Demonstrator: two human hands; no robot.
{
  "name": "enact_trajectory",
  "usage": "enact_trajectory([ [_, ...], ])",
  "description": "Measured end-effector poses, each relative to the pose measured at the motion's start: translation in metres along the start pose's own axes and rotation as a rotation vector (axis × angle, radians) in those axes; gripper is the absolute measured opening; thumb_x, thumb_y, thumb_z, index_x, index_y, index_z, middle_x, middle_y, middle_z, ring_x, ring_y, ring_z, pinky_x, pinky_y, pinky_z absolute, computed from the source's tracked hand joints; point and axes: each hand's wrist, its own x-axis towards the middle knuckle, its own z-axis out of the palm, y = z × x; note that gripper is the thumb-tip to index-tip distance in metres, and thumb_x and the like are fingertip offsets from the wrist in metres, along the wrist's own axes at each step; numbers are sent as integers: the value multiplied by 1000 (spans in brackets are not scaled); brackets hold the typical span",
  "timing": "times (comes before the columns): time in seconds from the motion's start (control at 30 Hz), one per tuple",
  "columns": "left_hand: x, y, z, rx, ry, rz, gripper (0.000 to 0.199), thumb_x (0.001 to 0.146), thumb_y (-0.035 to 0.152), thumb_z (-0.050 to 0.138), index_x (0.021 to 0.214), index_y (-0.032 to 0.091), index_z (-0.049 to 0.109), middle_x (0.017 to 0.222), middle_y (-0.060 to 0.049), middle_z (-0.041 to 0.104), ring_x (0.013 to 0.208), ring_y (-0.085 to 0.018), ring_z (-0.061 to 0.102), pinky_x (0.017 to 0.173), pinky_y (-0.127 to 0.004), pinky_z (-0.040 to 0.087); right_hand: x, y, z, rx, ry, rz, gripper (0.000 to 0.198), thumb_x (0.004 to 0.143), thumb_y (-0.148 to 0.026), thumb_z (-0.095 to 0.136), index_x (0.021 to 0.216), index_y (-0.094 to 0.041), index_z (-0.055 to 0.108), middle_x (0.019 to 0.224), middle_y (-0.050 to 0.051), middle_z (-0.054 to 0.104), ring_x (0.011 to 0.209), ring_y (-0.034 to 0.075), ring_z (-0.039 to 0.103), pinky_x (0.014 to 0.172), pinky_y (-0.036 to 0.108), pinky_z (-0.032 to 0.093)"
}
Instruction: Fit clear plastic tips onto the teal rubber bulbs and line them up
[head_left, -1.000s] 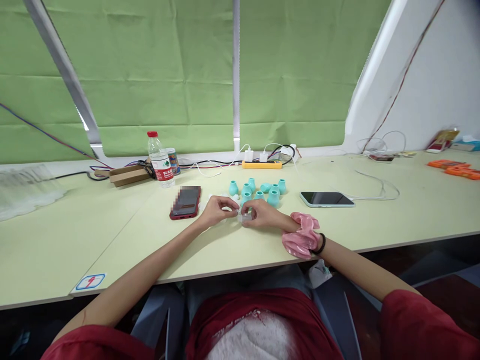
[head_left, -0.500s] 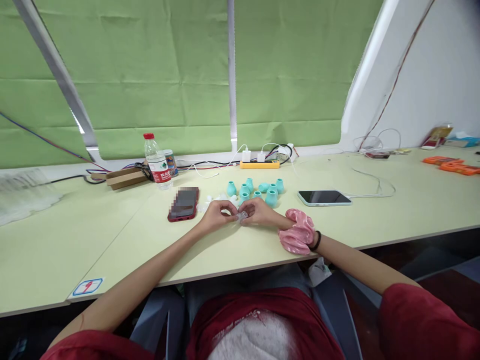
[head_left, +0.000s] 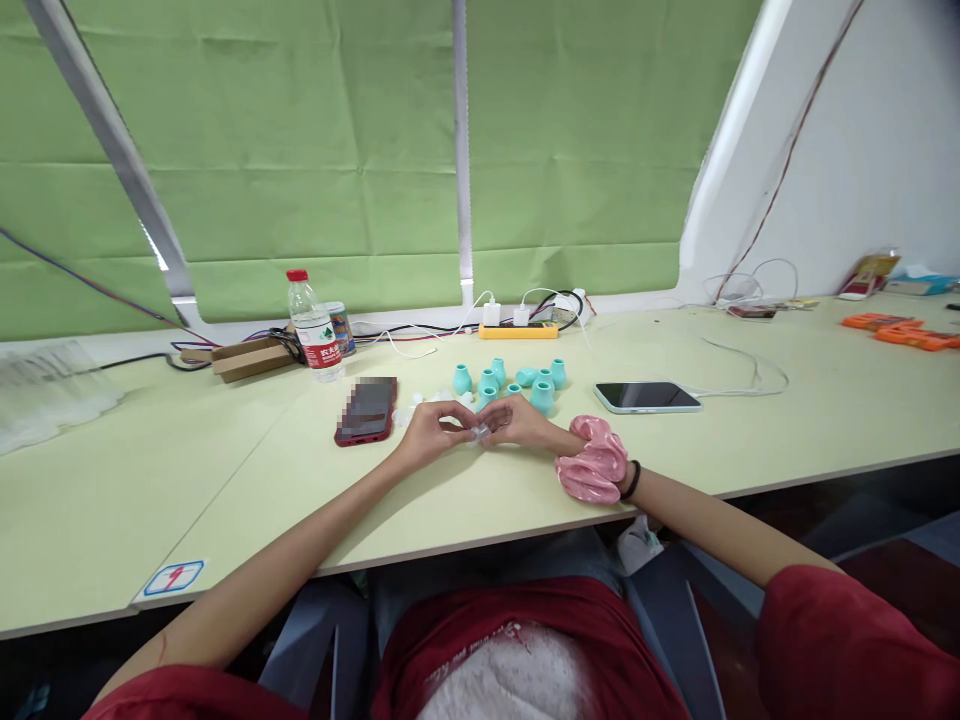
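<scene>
Between my hands is a small clear plastic piece, too small to name more closely. My left hand pinches it from the left with thumb and forefinger. From the right, my right hand pinches the same piece, a pink scrunchie on that wrist. Just beyond my fingers stand several small turquoise vase-shaped pieces; one turquoise piece lies on its side. Several whitish translucent bits lie behind my left hand, partly covered by it.
A red-cased phone lies left of my hands, another phone to the right. Behind stand a water bottle, a can and a yellow power strip with chargers. A cardboard tray and orange items lie farther out.
Both hands stay at the same spot, the fingers shifting slightly on the clear piece. The turquoise pieces and phones have not moved on the table.
</scene>
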Motion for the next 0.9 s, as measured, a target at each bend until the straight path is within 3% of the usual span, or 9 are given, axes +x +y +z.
enact_trajectory([
  [0.37,-3,-2,3,143,-15,206,14,66,22,59,77,13,61,77,-4,61,68,-11,56,67,-26,51,2,3,-1,8,2,-10,28,49,-12,65,76,-12,61,70,2,62,66,13,58,63,24,45],
  [0.57,-3,3,3,274,-3,262,14,66,25,59,73,14,64,74,-5,60,63,-11,55,58,-22,48,3,5,-2,29,-17,-2,28,48,-12,66,76,-12,61,70,2,62,65,13,58,62,24,45],
  [0.9,3,2,-6,294,-87,33,26,73,33,51,78,14,67,69,-4,62,62,-11,52,54,-21,40,2,7,-1,43,-11,9,31,48,-17,68,78,-12,60,72,3,63,68,15,59,65,26,46],
])
